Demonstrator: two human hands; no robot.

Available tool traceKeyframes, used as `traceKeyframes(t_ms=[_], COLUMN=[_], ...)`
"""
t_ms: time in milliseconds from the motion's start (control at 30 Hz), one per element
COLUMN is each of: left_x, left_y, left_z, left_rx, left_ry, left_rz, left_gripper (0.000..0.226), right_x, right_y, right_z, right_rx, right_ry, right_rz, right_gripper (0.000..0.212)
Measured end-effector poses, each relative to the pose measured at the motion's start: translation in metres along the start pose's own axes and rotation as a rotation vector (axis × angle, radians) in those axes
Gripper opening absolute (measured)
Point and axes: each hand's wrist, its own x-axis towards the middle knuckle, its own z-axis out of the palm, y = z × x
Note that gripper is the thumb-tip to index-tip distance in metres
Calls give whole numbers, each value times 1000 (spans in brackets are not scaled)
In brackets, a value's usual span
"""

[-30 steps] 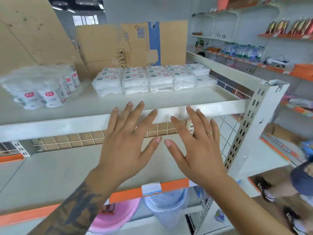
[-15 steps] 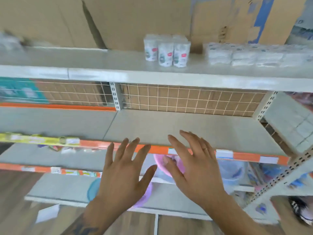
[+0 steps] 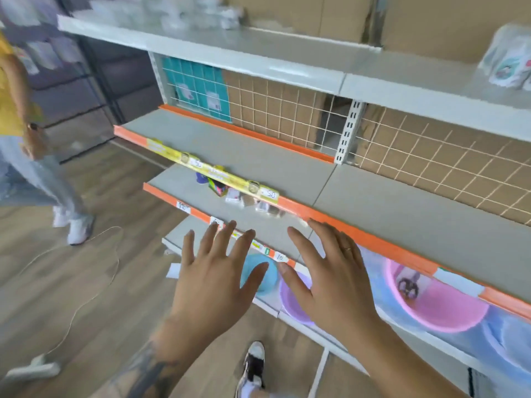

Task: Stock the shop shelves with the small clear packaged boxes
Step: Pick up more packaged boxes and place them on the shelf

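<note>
Head view, shelving unit seen from above. My left hand (image 3: 214, 278) and right hand (image 3: 330, 278) are both held out palm-down w/ fingers spread straight, gripping nothing, thumbs nearly meeting in front of the lower shelf's orange edge strip (image 3: 370, 242). A ring sits on a right-hand finger. Clear packaged boxes (image 3: 172, 10) appear only as a blurred cluster on the top shelf (image 3: 258, 50), upper left; details can't be made out. Another wrapped pack (image 3: 508, 61) stands at far right on the same level. Pink basin (image 3: 448, 308), purple basin (image 3: 293, 300) and blue basin (image 3: 260, 275) sit on the bottom shelf. Second person (image 3: 17, 139) stands at left on the wood floor (image 3: 57, 297).
</note>
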Motion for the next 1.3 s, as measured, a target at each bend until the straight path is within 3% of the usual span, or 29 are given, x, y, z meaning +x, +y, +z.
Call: traceKeyframes(t_ms=[267,633,1033,1300], left_x=[77,250,447,552], left_y=[-123,-256,-374,-489], left_z=[-30,-88,-102,-87], left_rx=[64,102,1,40], left_ry=[92,245,186,109], left_rz=[-145,-127,-57,-48], left_gripper=[59,62,57,65], right_x=[154,397,594,686], right_y=[-81,-129,-138,-139], right_z=[63,78,109,161], right_rx=[116,68,-17,-112], right_ry=[77,301,-104,-262], right_rz=[-184,-188,52,197], right_gripper=[51,52,58,67])
